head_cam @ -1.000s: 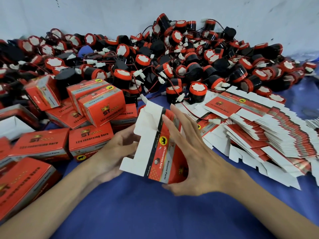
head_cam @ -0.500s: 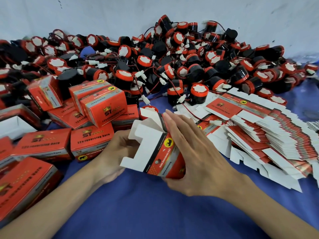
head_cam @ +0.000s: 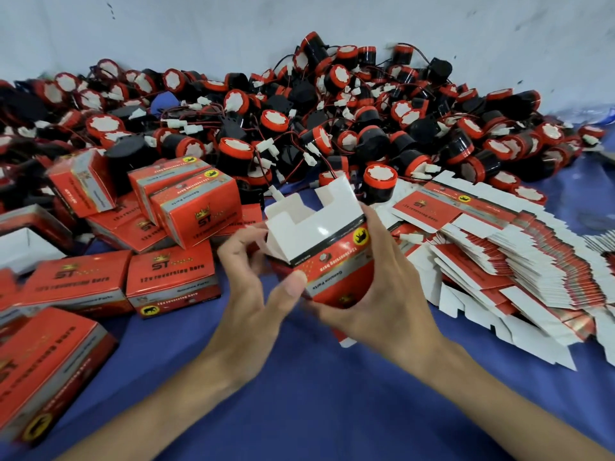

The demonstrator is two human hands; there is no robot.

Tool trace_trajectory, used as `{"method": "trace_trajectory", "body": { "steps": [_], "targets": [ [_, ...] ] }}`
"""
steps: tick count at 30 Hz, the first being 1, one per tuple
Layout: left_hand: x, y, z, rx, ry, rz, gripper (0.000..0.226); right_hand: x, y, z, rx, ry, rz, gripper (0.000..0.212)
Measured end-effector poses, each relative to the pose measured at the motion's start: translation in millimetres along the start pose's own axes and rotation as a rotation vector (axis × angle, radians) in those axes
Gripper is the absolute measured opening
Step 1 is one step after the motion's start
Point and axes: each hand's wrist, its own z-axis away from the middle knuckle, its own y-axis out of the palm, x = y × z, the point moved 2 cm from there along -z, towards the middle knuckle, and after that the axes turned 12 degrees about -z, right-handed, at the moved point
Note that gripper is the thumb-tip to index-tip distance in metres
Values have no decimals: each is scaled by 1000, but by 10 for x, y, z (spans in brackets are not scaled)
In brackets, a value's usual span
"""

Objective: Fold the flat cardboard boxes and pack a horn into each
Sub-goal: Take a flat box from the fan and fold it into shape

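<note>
The box [head_cam: 327, 261] is red with a black band, a yellow emblem and white flaps; horns [head_cam: 379, 184] are black with red rims and white centres; the cloth [head_cam: 316, 394] is blue; the wall [head_cam: 199, 31] grey-white

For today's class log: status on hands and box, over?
Both left hand and right hand grip red-and-white cardboard box. Half-folded, white flaps up. Nothing in the way.

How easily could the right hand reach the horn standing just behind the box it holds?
Probably not yet: the right hand is wrapped round the half-folded box, which the left hand also grips. The horn itself stands uncovered just beyond it, so once freed, the hand likely could.
</note>
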Motion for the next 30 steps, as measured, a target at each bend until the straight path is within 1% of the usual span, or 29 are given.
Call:
{"method": "trace_trajectory", "body": {
  "steps": [2, 4, 5, 7, 8, 10, 12, 15, 17, 18, 20, 22, 25, 26, 30],
  "targets": [
    [5, 15, 89, 69, 5, -14, 67, 50, 68, 49, 59, -3, -35, 112],
    [39, -45, 126, 68, -26, 2, 50, 89, 103, 76, 129, -17, -88, 106],
    [47, -87, 117, 40, -29, 12, 46, 98, 104, 79, 164, 1, -148, 97],
    [30, -142, 80, 25, -1, 25, 45, 114, 80, 59, 213, 69, -354, 75],
    [1, -153, 60, 46, 28, 11, 46, 110, 62, 45, 214, 109, -477, 65],
    [-39, -138, 72, 119, 72, 2, 47, 89, 39, 25, 181, 187, -686, 54],
    [-53, -99, 116, 189, 50, 47, 45, 95, 35, 15, 148, 228, -832, 44],
    [-29, -67, 160, 205, 28, 54, 39, 162, 45, 20, 91, 184, -937, 26],
    [-19, -65, 144, 183, 39, 28, 34, 201, 63, 47, 46, 172, -964, 14],
    [-19, -67, 131, 160, 41, 20, 36, 208, 77, 62, 36, 190, -1000, 10],
    [-26, -77, 110, 117, 33, 33, 36, 201, 108, 88, 32, 235, -1082, 7],
    [-12, -91, 96, 86, 16, 60, 28, 174, 122, 89, 18, 289, -1166, 7],
    [-4, -92, 79, 77, -8, 75, 25, 105, 129, 74, 4, 346, -1252, 8],
    [1, -95, 79, 76, -13, 75, 26, 91, 132, 67, -3, 350, -1247, 10],
    [-37, -96, 81, 104, -7, 97, 28, 67, 142, 52, -20, 346, -1185, 29]
  ]
}}
